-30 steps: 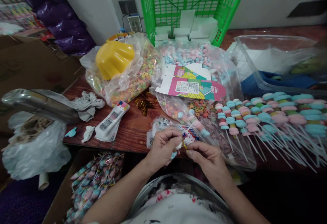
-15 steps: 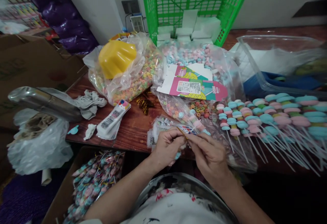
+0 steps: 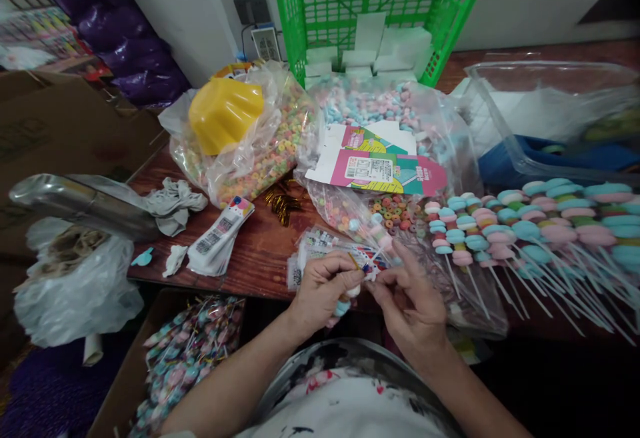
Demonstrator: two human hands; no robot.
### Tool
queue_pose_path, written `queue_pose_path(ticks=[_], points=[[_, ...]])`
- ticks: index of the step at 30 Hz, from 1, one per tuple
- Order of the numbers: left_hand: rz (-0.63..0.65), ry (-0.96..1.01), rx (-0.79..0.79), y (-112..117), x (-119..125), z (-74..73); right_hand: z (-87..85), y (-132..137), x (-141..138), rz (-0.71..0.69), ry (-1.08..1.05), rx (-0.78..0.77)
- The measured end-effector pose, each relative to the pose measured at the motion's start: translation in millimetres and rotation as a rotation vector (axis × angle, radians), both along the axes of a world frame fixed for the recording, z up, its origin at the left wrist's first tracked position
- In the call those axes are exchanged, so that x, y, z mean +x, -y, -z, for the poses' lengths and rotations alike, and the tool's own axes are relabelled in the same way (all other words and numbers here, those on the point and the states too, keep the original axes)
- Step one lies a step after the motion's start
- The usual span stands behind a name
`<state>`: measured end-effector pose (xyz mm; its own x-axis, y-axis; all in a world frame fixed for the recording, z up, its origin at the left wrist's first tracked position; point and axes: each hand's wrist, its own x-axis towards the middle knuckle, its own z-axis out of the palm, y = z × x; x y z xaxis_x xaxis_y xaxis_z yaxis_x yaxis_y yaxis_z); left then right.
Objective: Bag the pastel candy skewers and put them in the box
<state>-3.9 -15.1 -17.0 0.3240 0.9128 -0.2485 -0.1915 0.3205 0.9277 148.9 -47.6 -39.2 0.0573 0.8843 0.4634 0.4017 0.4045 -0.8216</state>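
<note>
My left hand [image 3: 323, 291] is closed around a wrapped candy skewer [image 3: 345, 299] just in front of the table edge; pink and blue pieces show under its fingers. My right hand [image 3: 410, 298] pinches a thin gold twist tie [image 3: 356, 263] at the top of that skewer, thumb and forefinger together, the other fingers raised. Both hands hover over a stack of small printed clear bags [image 3: 320, 248]. To the right lies a big pile of unwrapped skewers [image 3: 525, 225] with pastel marshmallow discs and white sticks.
Bags of colourful cereal rings [image 3: 260, 158] and pastel candies [image 3: 370, 108], a yellow scoop [image 3: 223, 111], printed cards [image 3: 380, 168], a label stack [image 3: 220, 235], gold ties [image 3: 283, 205], a green crate [image 3: 370, 11], a clear tub [image 3: 545, 118]. A box of wrapped skewers [image 3: 185, 351] sits lower left.
The right hand has shifted slightly, its fingers lifting as it works the tie against the skewer top. The left hand keeps its hold in the same place.
</note>
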Motion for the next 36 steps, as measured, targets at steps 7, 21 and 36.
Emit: queue_pose_path(ticks=[7, 21, 36], points=[[-0.01, -0.05, 0.138, -1, 4, -8.6, -4.0, 5, -1, -0.165, -0.402, -0.528], [0.62, 0.066, -0.5, -9, -7, -26.9, -41.2, -7, 40, -0.636, 0.42, 0.33], [0.991, -0.305, 0.056, -51, -14, -73.6, -69.0, -6, 30, -0.653, 0.831, 0.528]])
